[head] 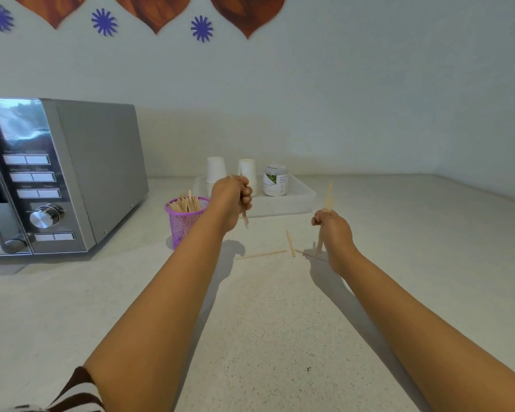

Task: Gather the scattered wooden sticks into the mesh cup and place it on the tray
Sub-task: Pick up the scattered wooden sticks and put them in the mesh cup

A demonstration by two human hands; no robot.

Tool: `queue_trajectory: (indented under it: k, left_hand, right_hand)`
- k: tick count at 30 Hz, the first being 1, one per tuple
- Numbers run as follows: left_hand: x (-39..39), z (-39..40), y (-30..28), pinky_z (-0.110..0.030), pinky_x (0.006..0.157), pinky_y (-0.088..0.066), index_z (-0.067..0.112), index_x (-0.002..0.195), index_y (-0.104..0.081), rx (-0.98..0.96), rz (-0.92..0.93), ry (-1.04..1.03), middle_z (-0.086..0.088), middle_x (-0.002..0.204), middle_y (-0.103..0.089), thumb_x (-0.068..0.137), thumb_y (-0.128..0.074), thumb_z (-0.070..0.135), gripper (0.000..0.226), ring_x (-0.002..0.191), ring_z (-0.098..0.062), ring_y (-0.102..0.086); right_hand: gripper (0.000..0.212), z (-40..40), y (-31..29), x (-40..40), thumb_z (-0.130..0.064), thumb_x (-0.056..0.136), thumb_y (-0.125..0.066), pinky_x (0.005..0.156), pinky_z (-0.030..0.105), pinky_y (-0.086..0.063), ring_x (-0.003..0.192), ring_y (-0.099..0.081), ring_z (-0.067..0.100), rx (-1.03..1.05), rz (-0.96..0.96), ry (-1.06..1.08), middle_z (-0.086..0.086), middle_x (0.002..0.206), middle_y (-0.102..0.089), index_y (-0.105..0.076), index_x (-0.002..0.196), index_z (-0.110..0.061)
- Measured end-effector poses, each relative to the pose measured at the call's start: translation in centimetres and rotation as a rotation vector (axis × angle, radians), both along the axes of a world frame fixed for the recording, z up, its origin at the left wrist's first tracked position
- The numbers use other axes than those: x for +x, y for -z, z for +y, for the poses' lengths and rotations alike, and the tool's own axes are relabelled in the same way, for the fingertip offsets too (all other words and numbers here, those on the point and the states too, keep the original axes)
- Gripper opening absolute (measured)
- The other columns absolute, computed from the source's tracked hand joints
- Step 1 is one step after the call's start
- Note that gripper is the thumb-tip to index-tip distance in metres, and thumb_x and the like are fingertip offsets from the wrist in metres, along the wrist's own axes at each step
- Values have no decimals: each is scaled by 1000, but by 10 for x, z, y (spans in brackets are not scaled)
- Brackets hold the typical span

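A purple mesh cup (185, 223) stands on the counter beside the microwave, with several wooden sticks upright in it. My left hand (231, 200) is shut on a wooden stick (245, 217), held just right of the cup and above the counter. My right hand (332, 230) is shut on another wooden stick (328, 196), nearly upright, its lower end near the counter. Two loose sticks lie on the counter between my hands: one flat (260, 255), one angled (290, 242). The clear tray (302, 200) sits behind my hands.
A silver microwave (57, 176) fills the left side. On the tray stand two white paper cups (216, 169) and a white jar with a green label (275, 179). The wall runs behind the counter and along its right side.
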State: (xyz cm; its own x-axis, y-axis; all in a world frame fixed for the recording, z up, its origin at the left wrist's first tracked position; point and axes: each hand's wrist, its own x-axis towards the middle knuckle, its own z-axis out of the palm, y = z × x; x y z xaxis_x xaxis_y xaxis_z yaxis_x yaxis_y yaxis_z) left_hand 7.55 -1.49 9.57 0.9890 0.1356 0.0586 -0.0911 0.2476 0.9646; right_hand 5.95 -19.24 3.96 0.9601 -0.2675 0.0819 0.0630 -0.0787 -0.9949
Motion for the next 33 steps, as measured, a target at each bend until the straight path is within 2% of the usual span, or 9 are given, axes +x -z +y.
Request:
queue_trajectory:
  k: [4, 8, 12, 15, 18, 22, 25, 30, 33]
  left_hand:
    - [-7, 23, -17, -22, 47, -21, 13, 74, -44, -130, -74, -53, 0, 57, -27, 90, -34, 5, 21, 44, -10, -21]
    - [-4, 58, -26, -21, 45, -21, 15, 70, -46, -151, -117, -146, 7, 39, -32, 94, -37, 20, 26, 33, -7, -22]
    - [6, 87, -29, -23, 45, -22, 16, 61, -36, -161, -113, -267, 7, 36, -34, 93, -33, 12, 32, 35, -8, -23]
    - [14, 95, -24, -23, 45, -25, 14, 63, -37, -67, -65, -295, -1, 52, -35, 93, -31, 6, 32, 42, -11, -25]
    - [21, 102, -11, -24, 49, -32, 11, 67, -44, 25, -45, -234, -4, 60, -39, 94, -31, 2, 31, 49, -12, -32]
    - [27, 114, -1, -26, 52, -40, 8, 78, -50, 185, -42, -167, -6, 64, -44, 95, -31, -3, 28, 53, -14, -40]
    - [29, 119, -2, -27, 56, -45, 5, 94, -49, 299, -55, -172, -8, 68, -49, 90, -38, -9, 18, 56, -16, -46]
    - [29, 124, -12, -25, 67, -51, 5, 97, -53, 432, -163, -239, -7, 73, -57, 88, -46, -6, 15, 61, -16, -56]
    - [28, 131, -17, -25, 70, -50, 6, 95, -55, 472, -227, -300, -5, 75, -57, 87, -47, -6, 17, 64, -14, -56]
  right_hand:
    - [22, 1, -2, -2, -19, 98, -30, 79, 35, -32, 88, -43, 21, -103, 64, -7, 4, 98, -45, -51, 95, -13]
    - [35, 8, -7, 2, -20, 100, -30, 75, 33, -37, 82, -45, 19, -253, 12, -1, -2, 92, -48, -50, 72, -22]
    - [27, 32, -21, 7, -11, 97, -40, 64, 19, -51, 61, -52, 13, -116, 37, -136, -4, 78, -48, -61, 82, -11]
    - [21, 64, -36, 10, -7, 95, -44, 68, 20, -54, 57, -53, 13, -71, -18, -193, 1, 72, -53, -65, 97, -6]
    - [17, 96, -56, 15, -8, 94, -48, 81, 29, -53, 54, -51, 11, -36, -98, -214, 0, 66, -52, -65, 92, -11]
    - [20, 129, -81, 26, -9, 94, -46, 61, 21, -48, 52, -52, 9, -75, -187, -209, -4, 65, -51, -66, 94, -12]
    - [23, 148, -87, 36, -9, 94, -47, 75, 30, -55, 53, -54, 9, -130, -172, -209, -5, 68, -52, -69, 101, -7]
    - [24, 173, -83, 46, -13, 92, -55, 90, 47, -54, 79, -66, 29, -362, -149, -229, 13, 88, -63, -66, 105, 4]
    - [27, 182, -78, 54, -12, 90, -54, 90, 43, -54, 100, -65, 36, -521, -117, -228, 21, 105, -67, -65, 106, 7]
